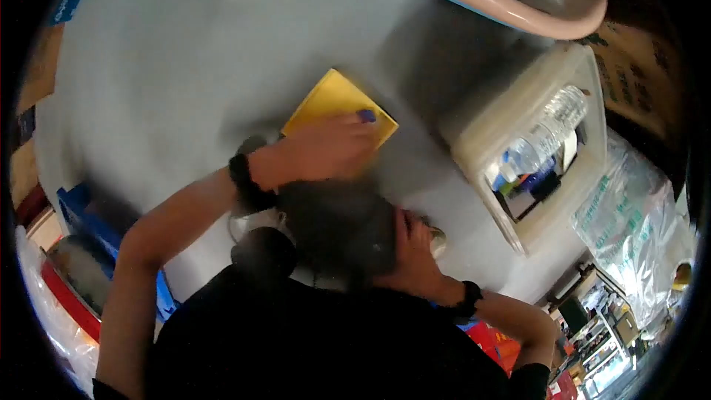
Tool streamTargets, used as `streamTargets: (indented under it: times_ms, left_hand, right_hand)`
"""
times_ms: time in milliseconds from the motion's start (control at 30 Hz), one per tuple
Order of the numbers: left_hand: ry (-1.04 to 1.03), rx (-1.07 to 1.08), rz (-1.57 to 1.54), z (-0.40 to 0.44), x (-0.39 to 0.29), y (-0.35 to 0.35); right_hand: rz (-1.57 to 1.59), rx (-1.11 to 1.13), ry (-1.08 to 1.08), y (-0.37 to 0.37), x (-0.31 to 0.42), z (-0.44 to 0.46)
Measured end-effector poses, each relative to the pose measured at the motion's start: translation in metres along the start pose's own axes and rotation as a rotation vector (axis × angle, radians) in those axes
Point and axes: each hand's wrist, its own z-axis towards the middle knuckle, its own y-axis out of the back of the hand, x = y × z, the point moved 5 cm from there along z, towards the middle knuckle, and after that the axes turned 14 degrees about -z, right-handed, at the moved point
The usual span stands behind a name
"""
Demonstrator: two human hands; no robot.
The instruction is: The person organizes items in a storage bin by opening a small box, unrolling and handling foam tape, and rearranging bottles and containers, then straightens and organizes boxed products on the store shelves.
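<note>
Across a flat yellow square item point(331, 95) lies my left hand point(318, 150), its fingers curled and pressed together. A small blue thing point(366, 115) shows at its fingertips; what it is stays unclear. Close to my body is a dark grey object point(337, 226), too blurred to name. My right hand point(424, 261) grips its right side, thumb and fingers along the edge. A metallic part point(438, 241) shows just beyond those fingers. On the left of the grey object are a pale ring-like piece point(238, 228) and a rounded black shape point(263, 252).
An off-white plastic bin point(474, 155) at the right holds a clear bottle point(555, 122) and small items. A pink-rimmed container point(511, 7) stands at the top right. Blue crates point(104, 215) and cardboard line the left. Clear plastic bags point(629, 222) lie at far right.
</note>
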Motion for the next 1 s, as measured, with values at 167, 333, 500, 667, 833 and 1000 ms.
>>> streamTargets:
  times_ms: [167, 333, 500, 667, 833, 1000]
  left_hand:
    - [-0.045, -0.017, 0.129, -0.015, 0.004, -0.006]
    - [0.021, -0.052, 0.227, -0.026, 0.007, 0.005]
    - [0.093, -0.294, 0.048, -0.03, 0.005, 0.026]
    - [0.401, -0.19, -0.756, -0.034, -0.019, 0.025]
    - [0.392, -0.202, -1.258, -0.042, -0.021, 0.01]
    - [0.373, -0.412, -1.13, -0.06, 0.009, 0.031]
  right_hand:
    - [0.006, -0.053, -0.004, 0.004, -0.002, -0.007]
    - [0.001, -0.086, 0.008, 0.011, -0.007, -0.003]
    - [0.025, -0.224, 0.044, 0.04, -0.001, 0.007]
    - [-0.011, -0.444, 0.089, 0.078, 0.02, 0.021]
    - [-0.056, -0.493, 0.158, 0.09, 0.042, 0.036]
    - [0.066, -0.56, 0.144, 0.089, 0.036, 0.043]
